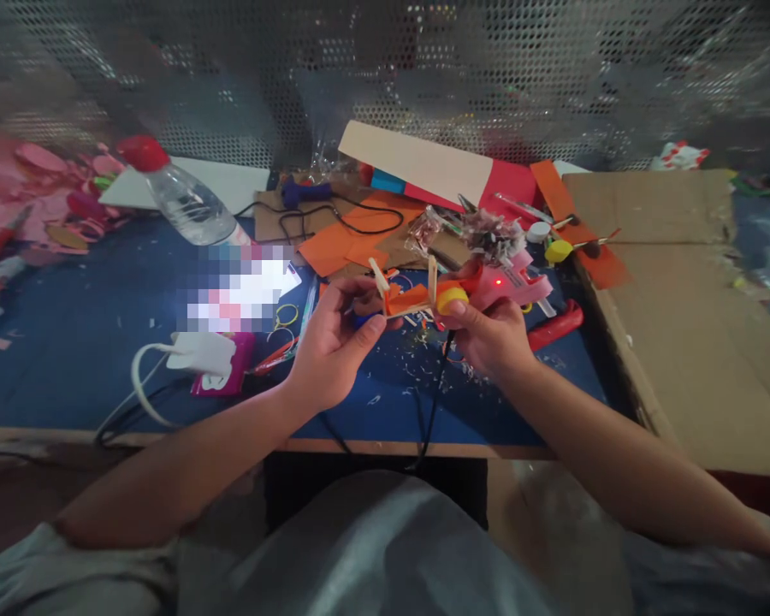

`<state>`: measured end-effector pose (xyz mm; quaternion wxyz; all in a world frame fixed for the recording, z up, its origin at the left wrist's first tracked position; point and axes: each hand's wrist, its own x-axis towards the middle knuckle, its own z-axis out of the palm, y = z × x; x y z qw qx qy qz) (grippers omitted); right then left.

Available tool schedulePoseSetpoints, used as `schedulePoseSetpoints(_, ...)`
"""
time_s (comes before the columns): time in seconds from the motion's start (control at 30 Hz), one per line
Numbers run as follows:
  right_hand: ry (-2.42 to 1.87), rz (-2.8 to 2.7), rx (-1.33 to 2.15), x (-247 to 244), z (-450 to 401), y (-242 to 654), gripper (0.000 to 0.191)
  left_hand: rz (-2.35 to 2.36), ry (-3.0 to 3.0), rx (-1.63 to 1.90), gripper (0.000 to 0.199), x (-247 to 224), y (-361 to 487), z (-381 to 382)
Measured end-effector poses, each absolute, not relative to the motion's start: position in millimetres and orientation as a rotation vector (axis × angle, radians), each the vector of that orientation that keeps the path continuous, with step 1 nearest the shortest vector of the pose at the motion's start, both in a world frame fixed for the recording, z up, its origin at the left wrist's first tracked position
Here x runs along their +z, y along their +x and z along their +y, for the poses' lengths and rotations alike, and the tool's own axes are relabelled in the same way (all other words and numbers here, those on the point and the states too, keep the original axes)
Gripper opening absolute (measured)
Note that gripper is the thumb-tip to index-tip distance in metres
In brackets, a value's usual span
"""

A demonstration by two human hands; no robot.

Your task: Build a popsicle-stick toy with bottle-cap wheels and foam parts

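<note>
Between both hands is a small craft model made of pale wooden sticks and orange paper. My left hand is closed around its left end, where a bit of blue shows under the thumb. The thumb of my right hand presses a round yellow cap at the model's right end. Just behind that hand sits a pink glue gun with a red light on; whether the fingers touch it is hidden. A black cord hangs below the right hand.
At the left stand a bottle with a red cap, a lit phone-like screen, partly blurred out, and a white charger. Orange paper and scraps lie behind. A red-handled tool and cardboard are to the right.
</note>
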<state>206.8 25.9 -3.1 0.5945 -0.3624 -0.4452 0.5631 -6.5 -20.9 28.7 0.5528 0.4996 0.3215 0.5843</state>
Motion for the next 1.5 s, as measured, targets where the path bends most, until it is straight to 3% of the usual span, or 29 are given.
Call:
schedulePoseSetpoints(0.33, -0.821, -1.043, 1.420, 0.4, 19.0, 207.4, 0.061, 0.809, 1.392, 1.175, 0.045, 27.2, -11.3, -29.0)
schedulePoseSetpoints(0.67, -0.830, -1.031, 1.437, 7.4, 11.7, 195.8, 0.057, 0.999, 1.539, 1.200, 0.020, 22.3, -6.7, -33.6)
schedulePoseSetpoints(1.0, -0.837, -1.049, 1.410, 3.1, 9.6, 197.0, 0.051, 0.942, 1.545, 1.175, 0.025, 17.0, -8.6, -35.4)
schedulePoseSetpoints(1.5, -0.798, -1.046, 1.410, 2.9, 13.3, 195.5, 0.058, 0.874, 1.856, 1.126, 0.026, 17.2, -15.9, -22.0)
